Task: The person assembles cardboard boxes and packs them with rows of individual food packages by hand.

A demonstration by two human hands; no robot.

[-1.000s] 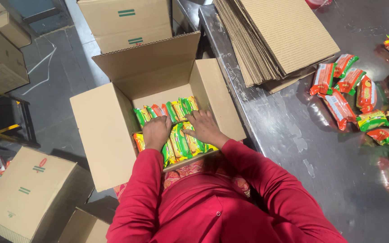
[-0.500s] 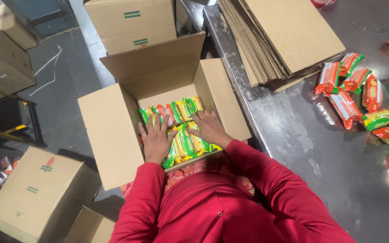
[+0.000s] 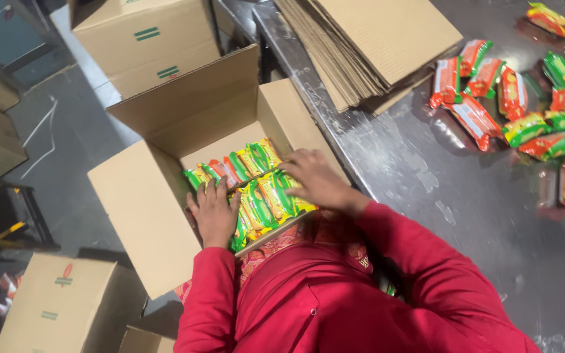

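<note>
Nearest the camera, red sleeves lead down into an open cardboard box that stands just beside the edge of the steel desk. The left hand lies flat, fingers spread and loose, on the near-left end of the packed snack packets, gripping nothing. The right hand rests palm down on the right end of the same layer, its fingers curved over the packets close to the box's right wall; whether it pinches one cannot be told. The packets are small oblong wrappers in green, yellow and red, standing on edge in two tight rows between the two hands and filling the floor of the box. At lower left on the floor stands a closed carton with small green and red marks on its side. Farther out on the desk, well apart from the hands, loose packets of the same colours lie scattered at the right. Beyond them a stack of flat cardboard sheets sits at the desk's far edge. Behind the open box, another closed carton bears two green stripe marks on its side.
</note>
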